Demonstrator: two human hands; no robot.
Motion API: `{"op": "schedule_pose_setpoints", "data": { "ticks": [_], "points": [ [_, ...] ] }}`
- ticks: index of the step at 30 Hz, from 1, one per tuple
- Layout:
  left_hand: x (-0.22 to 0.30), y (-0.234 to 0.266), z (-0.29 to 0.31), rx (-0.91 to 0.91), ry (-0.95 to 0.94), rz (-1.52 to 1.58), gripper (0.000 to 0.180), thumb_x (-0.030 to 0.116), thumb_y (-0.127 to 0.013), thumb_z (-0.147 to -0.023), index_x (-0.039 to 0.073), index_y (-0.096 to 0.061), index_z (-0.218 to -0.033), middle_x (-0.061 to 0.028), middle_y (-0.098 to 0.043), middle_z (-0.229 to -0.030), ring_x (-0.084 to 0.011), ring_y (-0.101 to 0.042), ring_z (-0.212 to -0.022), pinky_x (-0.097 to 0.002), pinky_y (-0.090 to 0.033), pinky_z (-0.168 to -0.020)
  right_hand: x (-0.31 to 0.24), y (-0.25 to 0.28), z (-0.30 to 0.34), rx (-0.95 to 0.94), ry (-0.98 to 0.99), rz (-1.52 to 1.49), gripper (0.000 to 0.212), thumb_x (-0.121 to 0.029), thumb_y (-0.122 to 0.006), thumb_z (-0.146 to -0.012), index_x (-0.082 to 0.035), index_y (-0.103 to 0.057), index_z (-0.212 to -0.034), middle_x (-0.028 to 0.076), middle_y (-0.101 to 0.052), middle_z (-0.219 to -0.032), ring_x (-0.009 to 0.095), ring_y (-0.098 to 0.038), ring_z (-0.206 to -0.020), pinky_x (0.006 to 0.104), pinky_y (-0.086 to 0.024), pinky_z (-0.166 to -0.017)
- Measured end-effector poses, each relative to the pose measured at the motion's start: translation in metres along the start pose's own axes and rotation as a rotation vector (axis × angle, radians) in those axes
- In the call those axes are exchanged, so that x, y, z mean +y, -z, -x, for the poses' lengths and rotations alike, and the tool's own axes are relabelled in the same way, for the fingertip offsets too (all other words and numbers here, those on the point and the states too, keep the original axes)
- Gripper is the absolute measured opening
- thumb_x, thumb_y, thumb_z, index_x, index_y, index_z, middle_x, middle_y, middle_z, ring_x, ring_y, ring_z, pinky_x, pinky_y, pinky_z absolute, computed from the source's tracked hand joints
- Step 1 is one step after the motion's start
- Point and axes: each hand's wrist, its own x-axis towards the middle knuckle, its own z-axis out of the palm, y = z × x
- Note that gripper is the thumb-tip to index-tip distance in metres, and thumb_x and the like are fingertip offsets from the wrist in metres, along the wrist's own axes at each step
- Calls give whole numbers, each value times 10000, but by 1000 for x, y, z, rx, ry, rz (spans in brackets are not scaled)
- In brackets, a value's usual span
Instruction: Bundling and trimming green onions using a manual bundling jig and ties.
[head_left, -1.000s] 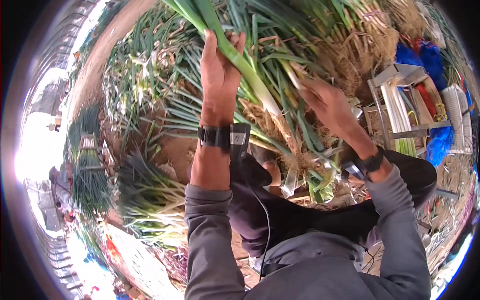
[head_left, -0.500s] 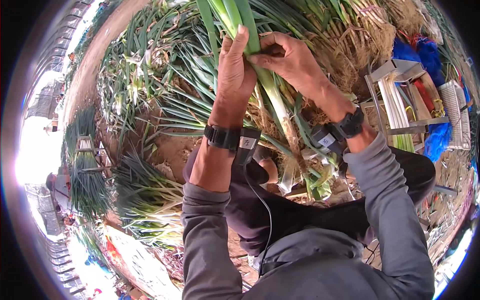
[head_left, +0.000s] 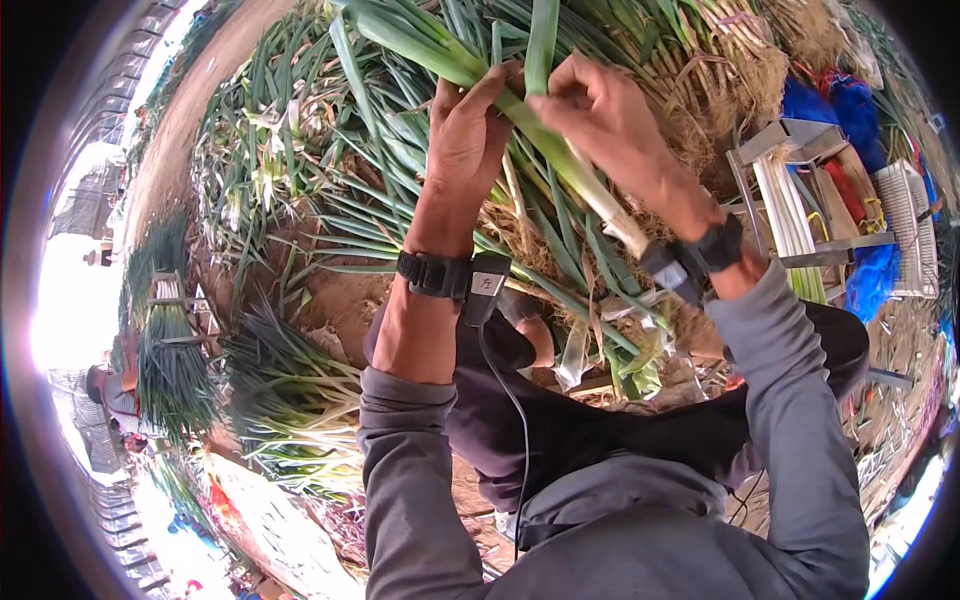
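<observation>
A large green onion (head_left: pixel 575 175) lies slantwise between my hands, green leaves toward the upper left and pale stalk toward my right wrist. My left hand (head_left: pixel 463 145) is closed around it where the leaves begin. My right hand (head_left: pixel 612 120), slightly blurred, has its fingers bent and pinched at the base of a green leaf (head_left: pixel 541 48) that stands up apart from the others. The lower end of the stalk runs behind the device on my right wrist, so its tip is hidden.
Untrimmed green onions with shaggy roots (head_left: pixel 745 75) lie heaped ahead. At right, a metal rack (head_left: pixel 800 140) holds white stalks (head_left: pixel 785 205), beside blue netting (head_left: pixel 873 280) and a white basket (head_left: pixel 908 225). Leafy green onions (head_left: pixel 300 400) and a tied bundle (head_left: pixel 172 350) are at left.
The green onion has tilted, its leaves swinging left and its stalk end moving up and right. A leaf now stands apart from it at my right hand, which has shifted slightly right.
</observation>
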Motion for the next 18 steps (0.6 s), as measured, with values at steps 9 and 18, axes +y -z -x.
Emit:
{"op": "schedule_pose_setpoints", "data": {
  "ticks": [9,18],
  "points": [
    [30,42,-17,75,-73,119,243,85,-648,-954,83,-530,-1166,-122,-657,-1015,-156,-574,-806,-283,-513,-670,20,14,71,-125,-182,-914,147,-179,-683,-924,-72,-584,-938,29,-626,-884,107,-631,-786,247,-535,-701],
    [56,37,-21,263,-339,-181,403,111,-631,-957,104,-493,-1335,-168,-685,-1060,-153,-589,-753,-323,-521,-692,117,10,203,-673,-376,205,256,-190,-693,-896,-3,-597,-1042,139,-644,-954,260,-660,-833,407,-527,-740]
  ]
}}
